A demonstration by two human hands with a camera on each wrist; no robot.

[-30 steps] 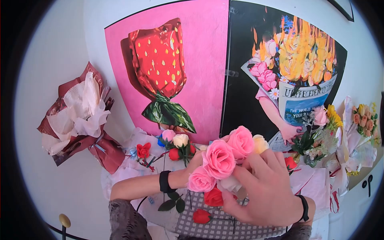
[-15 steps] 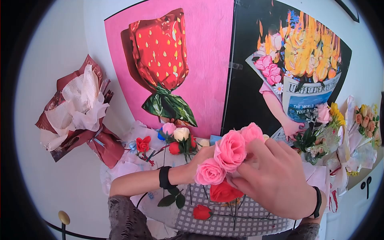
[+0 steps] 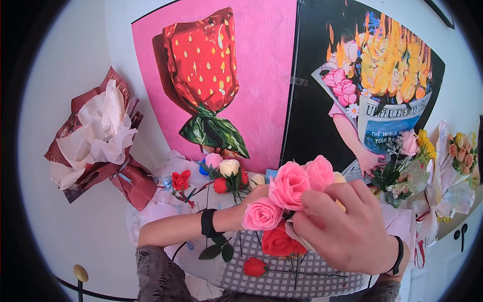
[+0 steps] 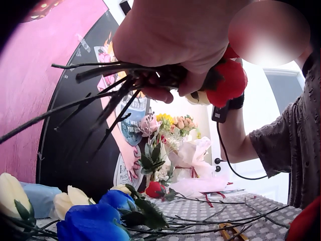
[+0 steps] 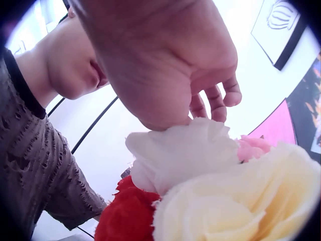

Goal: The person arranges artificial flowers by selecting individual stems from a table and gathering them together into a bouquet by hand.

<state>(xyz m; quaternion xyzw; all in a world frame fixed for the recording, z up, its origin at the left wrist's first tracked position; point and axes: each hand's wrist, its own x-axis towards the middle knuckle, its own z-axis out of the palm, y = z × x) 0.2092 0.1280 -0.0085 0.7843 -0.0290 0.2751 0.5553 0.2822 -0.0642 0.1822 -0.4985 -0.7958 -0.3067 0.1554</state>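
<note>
My left hand (image 4: 175,40) grips a bunch of artificial roses by their dark stems (image 4: 118,93), which stick out below the fist in the left wrist view. From above, pink roses (image 3: 289,185) and a red rose (image 3: 280,240) top the bunch and partly hide that hand. My right hand (image 3: 347,226) is at the bunch's right side, fingers bent, thumb and fingers pinching a white rose (image 5: 180,153). Below it in the right wrist view, a large cream rose (image 5: 215,211) fills the foreground, beside a red rose (image 5: 125,213).
A single red rose (image 3: 254,267) lies on the checked cloth (image 3: 322,282). Behind the left forearm are more loose roses (image 3: 229,168), with blue roses (image 4: 93,218) nearest the left wrist camera. Wrapping paper (image 3: 103,131) leans at left; flower arrangements (image 3: 402,161) stand at right.
Both hands and the bunch have shifted a little to the right. The right hand's fingers have changed position around the white rose, and the red rose in the bunch shows more.
</note>
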